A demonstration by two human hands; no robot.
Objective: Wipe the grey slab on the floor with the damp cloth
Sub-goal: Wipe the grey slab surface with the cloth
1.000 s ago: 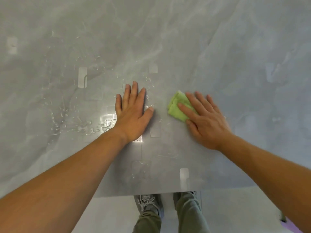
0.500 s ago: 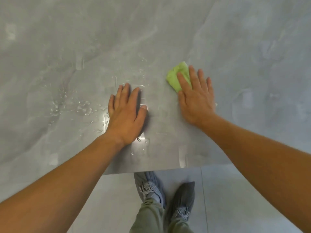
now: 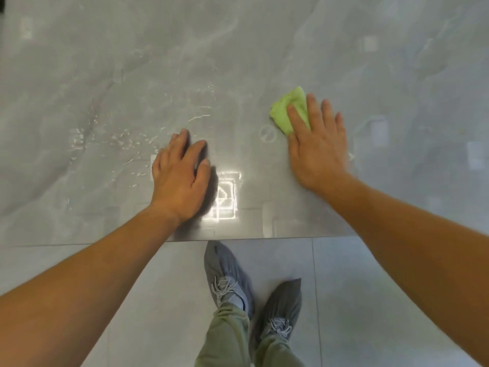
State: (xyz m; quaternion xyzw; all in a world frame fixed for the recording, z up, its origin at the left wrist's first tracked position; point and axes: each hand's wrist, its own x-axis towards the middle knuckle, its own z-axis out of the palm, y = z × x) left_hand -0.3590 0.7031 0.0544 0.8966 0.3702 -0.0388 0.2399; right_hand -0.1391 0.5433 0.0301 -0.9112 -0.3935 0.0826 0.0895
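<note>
A large glossy grey slab with marble veins fills the upper part of the view; its near edge runs across the middle. A folded green cloth lies on it right of centre. My right hand presses flat on the cloth, fingers covering its near half. My left hand rests on the slab near its front edge, fingers slightly curled, holding nothing. Water droplets and streaks glisten to the left of my left hand.
Pale floor tiles lie below the slab's near edge. My two feet in grey shoe covers stand on the tiles close to that edge. A bright light reflection shines on the slab beside my left hand.
My right hand slid the cloth away from me and to the right across the slab. My left hand's fingers have curled slightly. The view has tilted back, showing more floor and feet.
</note>
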